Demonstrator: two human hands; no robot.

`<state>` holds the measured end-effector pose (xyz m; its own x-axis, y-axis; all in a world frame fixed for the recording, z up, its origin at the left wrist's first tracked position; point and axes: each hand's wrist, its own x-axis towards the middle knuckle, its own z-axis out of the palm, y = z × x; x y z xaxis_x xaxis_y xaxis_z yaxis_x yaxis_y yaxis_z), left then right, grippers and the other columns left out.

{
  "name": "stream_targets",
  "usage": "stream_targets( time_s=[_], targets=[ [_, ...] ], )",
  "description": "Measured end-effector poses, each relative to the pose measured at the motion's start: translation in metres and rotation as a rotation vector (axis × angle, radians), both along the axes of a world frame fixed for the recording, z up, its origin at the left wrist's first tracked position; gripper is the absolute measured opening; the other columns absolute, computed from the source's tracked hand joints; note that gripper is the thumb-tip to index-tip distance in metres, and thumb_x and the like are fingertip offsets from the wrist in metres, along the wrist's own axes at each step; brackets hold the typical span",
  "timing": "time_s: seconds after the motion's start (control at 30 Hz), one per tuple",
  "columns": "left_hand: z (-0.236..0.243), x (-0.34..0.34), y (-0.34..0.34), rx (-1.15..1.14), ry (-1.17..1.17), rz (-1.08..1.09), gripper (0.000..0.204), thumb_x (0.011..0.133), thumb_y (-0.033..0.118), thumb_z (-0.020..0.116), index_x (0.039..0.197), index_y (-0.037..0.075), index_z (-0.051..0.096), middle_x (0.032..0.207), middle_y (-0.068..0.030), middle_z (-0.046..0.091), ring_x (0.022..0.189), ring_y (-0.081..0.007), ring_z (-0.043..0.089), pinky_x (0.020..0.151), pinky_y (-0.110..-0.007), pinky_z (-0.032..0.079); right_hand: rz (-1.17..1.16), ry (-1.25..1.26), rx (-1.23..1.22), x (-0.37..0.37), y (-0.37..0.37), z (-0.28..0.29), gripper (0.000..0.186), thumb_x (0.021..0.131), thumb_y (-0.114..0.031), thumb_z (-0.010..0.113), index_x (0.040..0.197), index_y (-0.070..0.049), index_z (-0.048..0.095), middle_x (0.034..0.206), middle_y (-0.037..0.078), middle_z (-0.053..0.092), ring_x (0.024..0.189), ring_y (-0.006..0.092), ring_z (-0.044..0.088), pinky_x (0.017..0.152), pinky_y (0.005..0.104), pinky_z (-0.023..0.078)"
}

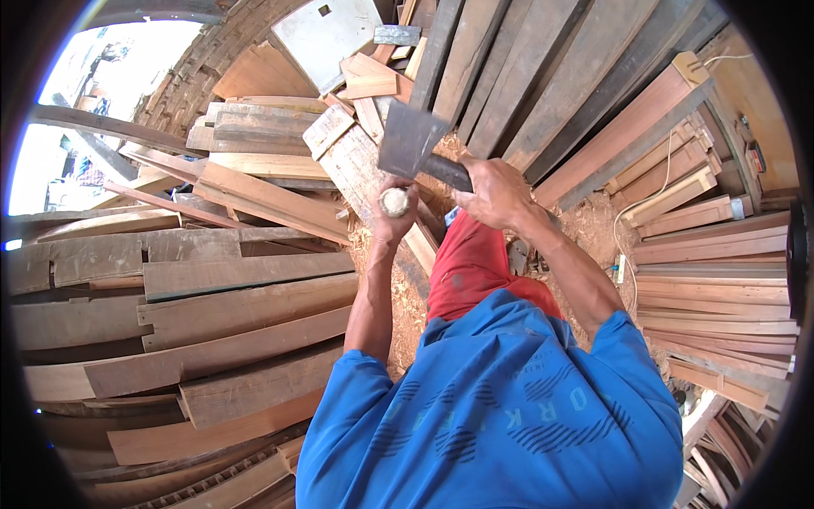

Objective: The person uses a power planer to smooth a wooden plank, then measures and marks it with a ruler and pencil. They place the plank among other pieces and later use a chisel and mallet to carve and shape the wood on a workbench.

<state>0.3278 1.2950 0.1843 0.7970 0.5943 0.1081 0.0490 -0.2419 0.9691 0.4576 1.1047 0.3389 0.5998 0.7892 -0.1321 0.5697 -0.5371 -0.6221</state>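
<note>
My left hand is closed around an upright tool handle, likely a chisel's, with its round pale end facing up. Its lower part is hidden beneath the fist. My right hand grips the dark handle of a mallet. The mallet's broad grey head is raised just above and beyond the left fist, apart from the handle end. A worn pale wooden board runs under and beyond my left hand, strewn with shavings.
Stacked planks fill the left side. Long dark beams lean at the far right, with more timber stacked at right. A white cable hangs there. Wood shavings cover the ground; offcuts lie ahead.
</note>
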Motion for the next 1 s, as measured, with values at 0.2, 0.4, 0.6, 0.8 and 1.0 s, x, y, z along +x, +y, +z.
stream_targets(
  time_s=[0.2, 0.4, 0.6, 0.8, 1.0],
  targets=[
    [0.001, -0.004, 0.000, 0.050, -0.024, -0.034, 0.010, 0.092, 0.009, 0.070, 0.099, 0.002, 0.068, 0.080, -0.0008, 0.065, 0.071, -0.0071, 0.060, 0.066, -0.024, 0.050, -0.081, 0.094, 0.956, -0.005, 0.025, 0.071, 0.036, 0.085, -0.022, 0.075, 0.109, 0.004, 0.065, 0.082, 0.021, 0.071, 0.070, 0.0279, 0.072, 0.065, 0.0366, 0.056],
    [0.000, -0.002, -0.001, 0.027, -0.092, -0.059, 0.017, 0.090, 0.010, 0.073, 0.104, 0.003, 0.067, 0.089, -0.0036, 0.067, 0.084, -0.0097, 0.061, 0.074, -0.027, 0.051, 0.043, -0.037, 0.443, -0.004, 0.040, -0.008, 0.033, 0.088, -0.031, 0.073, 0.100, 0.000, 0.070, 0.088, 0.024, 0.072, 0.080, 0.0337, 0.073, 0.072, 0.0452, 0.057],
    [-0.008, -0.008, -0.007, 0.140, 0.061, 0.016, 0.018, 0.089, 0.014, 0.074, 0.103, 0.004, 0.070, 0.088, -0.0038, 0.067, 0.084, -0.0107, 0.063, 0.074, -0.027, 0.052, 0.001, 0.119, 0.015, 0.007, 0.020, -0.027, 0.038, 0.078, -0.027, 0.073, 0.103, 0.001, 0.066, 0.085, 0.024, 0.071, 0.080, 0.0388, 0.071, 0.074, 0.0468, 0.056],
    [-0.002, 0.003, -0.008, -0.100, 0.018, 0.052, 0.012, 0.089, 0.007, 0.072, 0.101, 0.004, 0.070, 0.089, -0.0022, 0.069, 0.082, -0.0094, 0.062, 0.073, -0.027, 0.051, -0.055, 0.117, 0.835, -0.003, 0.037, 0.062, 0.032, 0.084, -0.017, 0.074, 0.107, 0.004, 0.065, 0.081, 0.012, 0.069, 0.071, 0.0223, 0.065, 0.068, 0.0354, 0.055],
    [-0.033, -0.014, 0.005, 0.205, 0.028, -0.004, 0.030, 0.085, 0.007, 0.075, 0.114, 0.004, 0.067, 0.105, -0.0060, 0.070, 0.097, -0.0150, 0.064, 0.084, -0.030, 0.053, 0.015, -0.007, 0.599, -0.018, 0.042, 0.005, 0.031, 0.083, -0.019, 0.074, 0.107, -0.001, 0.067, 0.082, 0.019, 0.072, 0.074, 0.0360, 0.071, 0.068, 0.0455, 0.056]
  ],
)
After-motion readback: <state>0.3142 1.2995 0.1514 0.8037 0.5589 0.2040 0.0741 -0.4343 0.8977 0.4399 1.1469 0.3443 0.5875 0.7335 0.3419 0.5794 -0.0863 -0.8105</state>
